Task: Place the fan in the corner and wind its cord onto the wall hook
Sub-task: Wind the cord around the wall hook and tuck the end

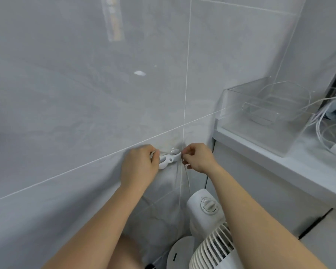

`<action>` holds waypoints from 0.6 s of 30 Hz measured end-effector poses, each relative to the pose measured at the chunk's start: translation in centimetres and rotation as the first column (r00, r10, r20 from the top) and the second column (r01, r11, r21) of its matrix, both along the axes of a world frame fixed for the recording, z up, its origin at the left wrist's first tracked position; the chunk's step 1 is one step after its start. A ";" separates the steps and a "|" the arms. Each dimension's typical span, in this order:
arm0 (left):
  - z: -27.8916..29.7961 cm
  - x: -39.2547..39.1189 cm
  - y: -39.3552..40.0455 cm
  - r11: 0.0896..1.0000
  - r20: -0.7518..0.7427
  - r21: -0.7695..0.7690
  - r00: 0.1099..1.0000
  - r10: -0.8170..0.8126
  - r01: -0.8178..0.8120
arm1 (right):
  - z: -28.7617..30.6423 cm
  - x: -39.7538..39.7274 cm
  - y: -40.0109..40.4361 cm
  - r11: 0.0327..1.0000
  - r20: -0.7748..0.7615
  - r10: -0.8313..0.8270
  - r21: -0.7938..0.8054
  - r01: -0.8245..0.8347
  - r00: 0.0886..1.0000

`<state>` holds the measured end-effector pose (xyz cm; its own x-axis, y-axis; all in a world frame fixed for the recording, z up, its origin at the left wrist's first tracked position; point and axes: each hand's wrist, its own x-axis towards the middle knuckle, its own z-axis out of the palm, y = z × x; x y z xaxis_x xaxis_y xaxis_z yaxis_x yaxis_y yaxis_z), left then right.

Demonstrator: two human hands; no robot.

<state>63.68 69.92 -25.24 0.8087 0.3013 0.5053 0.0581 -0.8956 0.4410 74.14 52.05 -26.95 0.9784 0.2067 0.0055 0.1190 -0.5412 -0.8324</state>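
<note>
1. Head view, only cam. The fan (208,226) sits low at approx 5 o'clock in frame, tucked where the tiled wall (85,94) meets the white cabinet (260,181), w/ its round base on the floor. It looks parked in the corner already, so that half of the task reads as done.
2. The cord (188,178) is thin, pale and soft. It'll bend any way you like, weighs next to nothing, and probably slides a bit on glossy plastic. Keep light tension or the loops will likely slacken. Best grip: pinch it close to the wall hook (170,159), not far down the run.
3. The hook is a small white piece on the tile, approx 6 o'clock from frame centre, between your two hands. Probably stick-on, so I'd avoid hard yanks.
4. Your left hand (139,167) is at 9 o'clock of the hook, fingers curled nearly closed, pinching what looks like a loop of cord against the hook's left end. Exact contact is partly hidden by the fingers.
5. Your right hand (199,158) is at 3 o'clock of the hook, thumb and forefinger pinched on the cord just beside the hook's right end. A strand drops from it toward the fan.
6. The clear box (264,115) and loose cables on the shelf at 3 o'clock are well apart from the work.
</note>
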 end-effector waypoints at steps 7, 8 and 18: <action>-0.5 -1.5 1.4 0.992 -0.049 0.115 0.997 0.052 -0.046 | -0.3 -0.7 0.1 0.999 0.003 0.002 0.034 -0.002 1.000; -0.9 -1.8 1.7 0.990 -0.070 0.134 0.996 0.061 -0.052 | -0.3 -0.9 0.2 1.000 0.007 0.012 0.024 -0.012 1.000; -7.2 -1.3 0.6 0.995 -0.203 0.050 0.975 0.091 -0.082 | -0.2 -1.9 -0.1 0.941 -0.228 0.193 -0.233 -0.246 0.954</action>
